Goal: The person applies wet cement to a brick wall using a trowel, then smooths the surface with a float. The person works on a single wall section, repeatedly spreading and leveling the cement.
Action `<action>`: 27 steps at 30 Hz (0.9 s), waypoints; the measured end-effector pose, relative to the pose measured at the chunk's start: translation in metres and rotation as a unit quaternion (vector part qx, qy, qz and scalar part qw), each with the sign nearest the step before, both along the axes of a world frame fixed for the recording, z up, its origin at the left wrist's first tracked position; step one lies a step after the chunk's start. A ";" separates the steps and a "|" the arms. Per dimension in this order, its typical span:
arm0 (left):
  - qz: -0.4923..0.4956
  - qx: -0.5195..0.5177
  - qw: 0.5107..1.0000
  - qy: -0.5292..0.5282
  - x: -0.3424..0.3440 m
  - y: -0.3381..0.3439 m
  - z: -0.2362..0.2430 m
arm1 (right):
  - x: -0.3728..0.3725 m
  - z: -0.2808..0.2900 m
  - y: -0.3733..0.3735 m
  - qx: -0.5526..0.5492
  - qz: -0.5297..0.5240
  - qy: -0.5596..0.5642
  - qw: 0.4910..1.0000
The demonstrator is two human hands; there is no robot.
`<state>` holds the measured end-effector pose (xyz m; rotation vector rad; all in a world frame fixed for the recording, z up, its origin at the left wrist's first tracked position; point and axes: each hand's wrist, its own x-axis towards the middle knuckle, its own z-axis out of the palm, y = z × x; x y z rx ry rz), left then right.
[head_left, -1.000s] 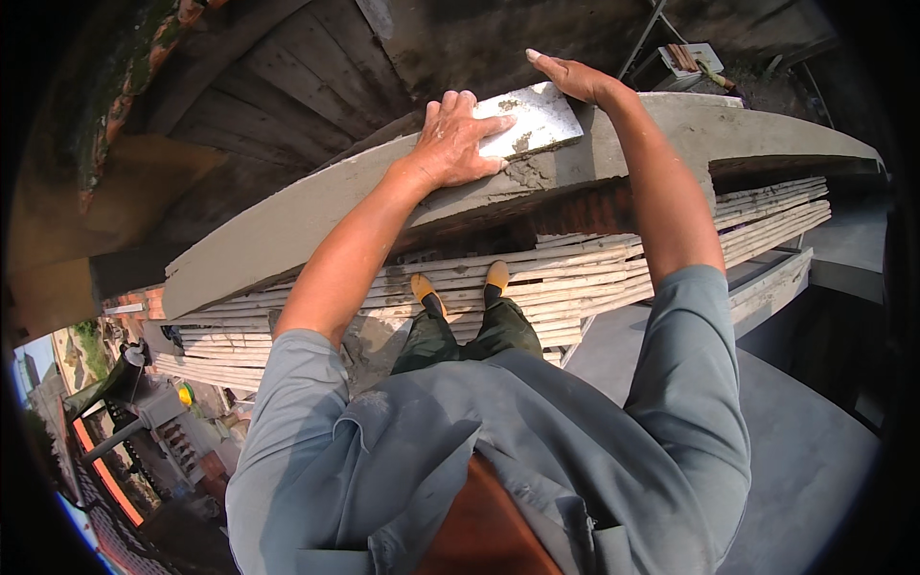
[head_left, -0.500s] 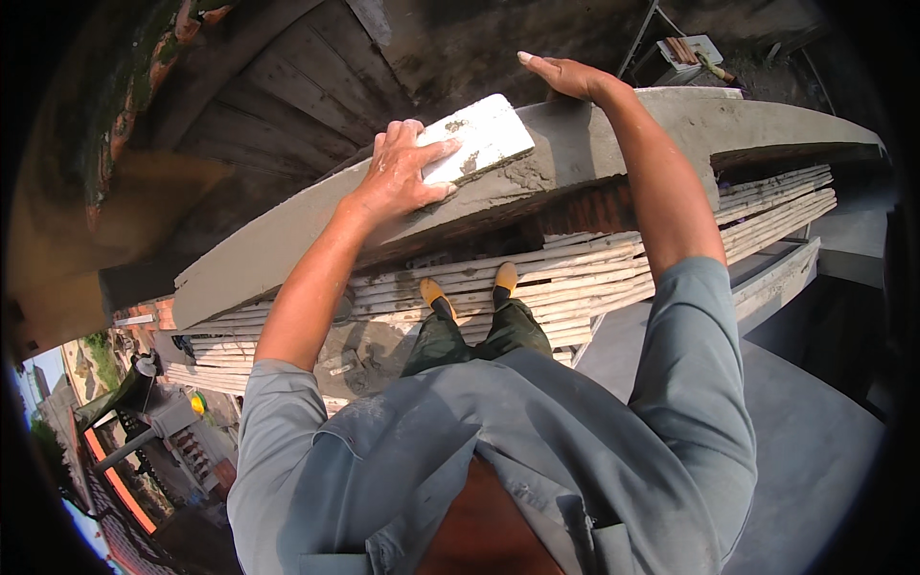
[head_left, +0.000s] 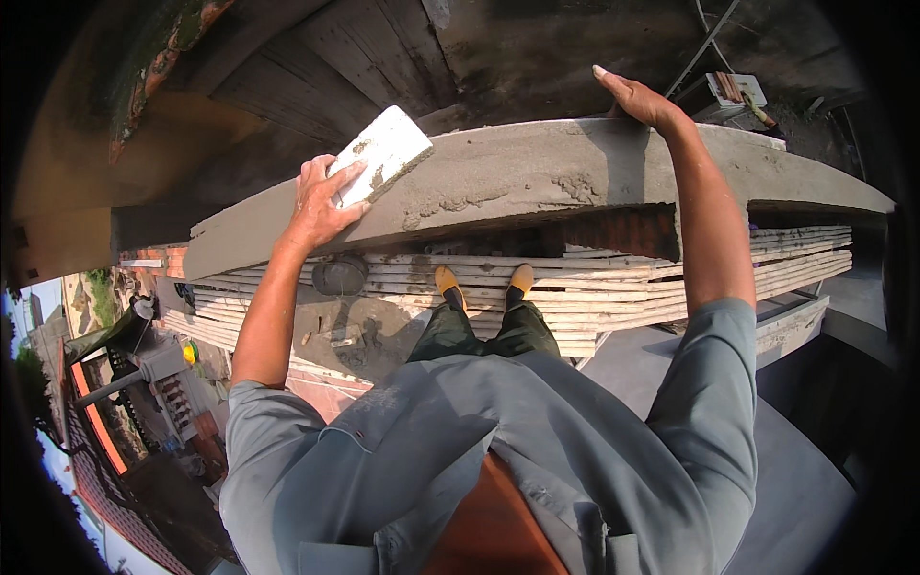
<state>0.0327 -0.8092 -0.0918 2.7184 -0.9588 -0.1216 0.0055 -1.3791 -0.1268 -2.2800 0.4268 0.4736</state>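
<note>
My left hand (head_left: 318,206) grips the near end of a white foam block (head_left: 395,144), thumb along one side and fingers round the other. Grey mortar smears the block, which lies slanted on the cement-coated top of a long curved wall (head_left: 498,163). Rough ridges of wet mortar (head_left: 575,188) stand on that surface to the right of the block. Farther right, my right hand (head_left: 644,103) rests at the wall's far edge with nothing seen in it. Its thumb is stretched out; the other fingers are partly hidden behind the edge.
My boots (head_left: 520,278) stand on a platform of pale bamboo poles (head_left: 613,305) along the wall. A round dark bucket (head_left: 340,275) sits left of them, beside a mortar-stained patch (head_left: 331,331). Beyond the wall are dark boards (head_left: 374,57) and a small stand (head_left: 733,91) with sticks on it.
My left hand has slid the foam block leftward along the wall top and turned it steeper, baring more mortar ridges. My right hand stays at the far edge; the whole view has shifted.
</note>
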 end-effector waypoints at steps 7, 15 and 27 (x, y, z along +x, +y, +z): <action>-0.129 -0.008 0.991 0.015 -0.001 -0.097 -0.010 | -0.001 0.006 0.007 -0.012 0.019 -0.004 1.000; -0.184 -0.011 0.983 0.001 -0.003 -0.255 -0.009 | 0.003 0.003 0.003 -0.008 0.018 0.002 1.000; -0.263 -0.057 0.959 -0.092 -0.029 -0.167 0.009 | -0.005 0.014 0.008 -0.004 0.016 0.009 1.000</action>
